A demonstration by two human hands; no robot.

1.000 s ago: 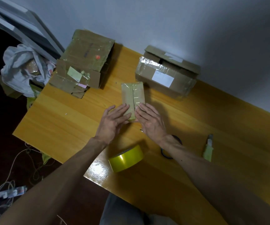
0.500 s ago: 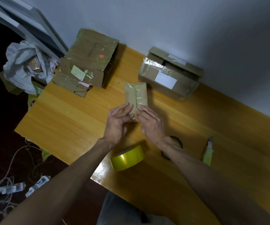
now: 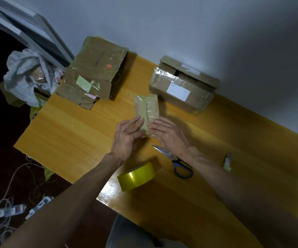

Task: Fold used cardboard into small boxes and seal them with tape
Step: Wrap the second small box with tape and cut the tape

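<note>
The small box (flat, glossy with tape, a seam down its middle) lies centrally on the worktop. Left hand and right hand press straight fingers on its near end, hiding it; the right wrist covers part of the scissors.

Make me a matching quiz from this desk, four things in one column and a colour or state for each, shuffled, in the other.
1 tape roll
2 scissors
3 small taped box
4 open box

A blue handles
B touched by left hand and right hand
C yellow
D white label

Pairs: 1-C, 2-A, 3-B, 4-D
</note>
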